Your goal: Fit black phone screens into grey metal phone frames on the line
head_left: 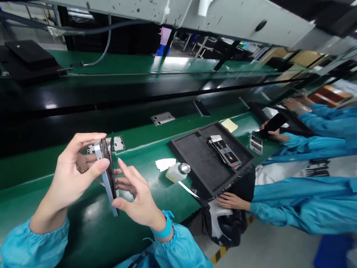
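A smartphone (108, 182) with a silver-blue frame is held upright over the green bench, its narrow side towards me. My left hand (73, 172) is closed around its upper part, thumb on the near edge and fingers behind. A thin dark piece stands slightly apart from the frame near the top; whether it is attached is unclear. My right hand (137, 194) is at the lower half, thumb and some fingertips against the phone while the index finger is raised. Behind the phone lies a pale phone part (118, 143), partly hidden.
Right of my hands are a bottle (174, 172) with a metal cap, white paper (165, 164) and a black tray (199, 162) holding phone parts (224, 151). Further back lie a phone housing (163, 118) and a dark phone (201, 108). Co-workers in blue sleeves (286, 203) work at the right.
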Demonstrator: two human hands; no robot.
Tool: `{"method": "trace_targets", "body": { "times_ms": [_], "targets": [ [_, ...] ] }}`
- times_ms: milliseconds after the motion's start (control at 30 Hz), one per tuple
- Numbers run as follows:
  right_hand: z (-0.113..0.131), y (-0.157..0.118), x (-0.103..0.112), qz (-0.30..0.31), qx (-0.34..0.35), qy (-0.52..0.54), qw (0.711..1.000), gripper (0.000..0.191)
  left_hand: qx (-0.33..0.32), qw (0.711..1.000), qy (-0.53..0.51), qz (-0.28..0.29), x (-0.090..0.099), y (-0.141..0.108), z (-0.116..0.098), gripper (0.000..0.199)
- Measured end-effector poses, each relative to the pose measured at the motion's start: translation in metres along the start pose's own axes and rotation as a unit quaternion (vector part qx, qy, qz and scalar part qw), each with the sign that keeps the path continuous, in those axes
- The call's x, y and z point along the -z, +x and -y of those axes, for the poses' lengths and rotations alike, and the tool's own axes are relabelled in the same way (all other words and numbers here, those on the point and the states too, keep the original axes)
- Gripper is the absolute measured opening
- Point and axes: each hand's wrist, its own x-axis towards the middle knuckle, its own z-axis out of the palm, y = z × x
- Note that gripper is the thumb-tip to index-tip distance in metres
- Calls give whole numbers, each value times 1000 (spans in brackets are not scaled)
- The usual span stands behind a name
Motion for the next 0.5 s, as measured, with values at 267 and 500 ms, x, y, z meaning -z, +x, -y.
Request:
{"method": "trace_targets", "body": {
  "times_ms": [267, 500],
  "targets": [
    [1, 14, 3, -26, 57, -17, 998, 85, 25, 996, -59, -63, -2, -2, 4, 41],
    [-11, 14, 13, -27, 99, -228, 968, 53, 150, 932, -270, -188, -47, -14, 24, 73]
  ]
}}
